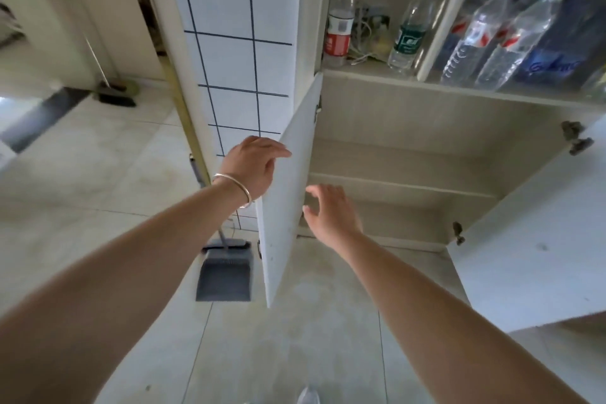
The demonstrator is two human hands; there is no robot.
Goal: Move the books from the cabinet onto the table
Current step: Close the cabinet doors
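Your left hand (252, 167) rests against the outer face of the left cabinet door (288, 193), near its top edge, fingers relaxed and spread over the panel rather than curled round it. A thin bangle (234, 188) sits on that wrist. Your right hand (331, 210) hovers just inside the door's free edge, fingers loosely spread, gripping nothing.

Both lower doors of the cabinet (410, 115) stand open; the right door (531, 239) swings out toward you. The lower compartment shows 2 bare-looking shelves (400, 184); no books can be made out on them, and neither books nor table show from this angle.

The upper shelf holds a red-capped bottle (341, 16), a green-labelled bottle (413, 26) and, past a divider, several water bottles (498, 39) (blurred, count uncertain).

A grey dustpan (224, 272) stands on the tiled floor (98, 174) just left of the left door, below a white tiled wall (236, 43). A broom (111, 92) leans further back on the left.
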